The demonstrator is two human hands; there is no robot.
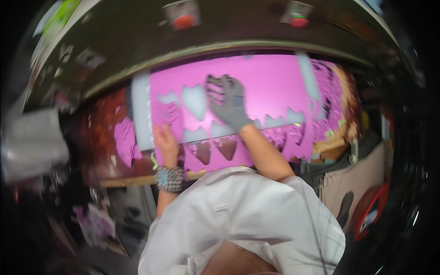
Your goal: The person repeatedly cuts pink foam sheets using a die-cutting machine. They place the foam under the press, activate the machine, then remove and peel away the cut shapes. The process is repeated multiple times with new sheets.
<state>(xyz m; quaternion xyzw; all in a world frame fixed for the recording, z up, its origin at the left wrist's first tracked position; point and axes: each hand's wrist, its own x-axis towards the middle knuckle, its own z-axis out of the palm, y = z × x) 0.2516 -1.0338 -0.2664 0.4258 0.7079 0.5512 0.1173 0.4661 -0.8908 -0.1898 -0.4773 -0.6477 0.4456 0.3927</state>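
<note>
A pink sheet [270, 87] lies over a pale blue-grey board [141, 114], with shield-shaped holes cut through it and a jagged near edge. My bare left hand [166, 141], a thick grey patterned band round its wrist, is closed on pink cut pieces [168, 114] at the sheet's left side. On the sheet, just right of a shield-shaped hole, rests my right hand [231, 101] in a grey glove. Its fingers are bent around a dark-edged openwork thing [216, 87], too blurred to name, with pink showing through the gaps.
Pink cut pieces [126, 142] lie on the reddish-brown table [98, 133] at left. Pink offcut webbing [229, 153] hangs over the near edge; more scrap [327, 87] is heaped at right. A dark green machine beam [243, 27] with two red buttons spans the far side.
</note>
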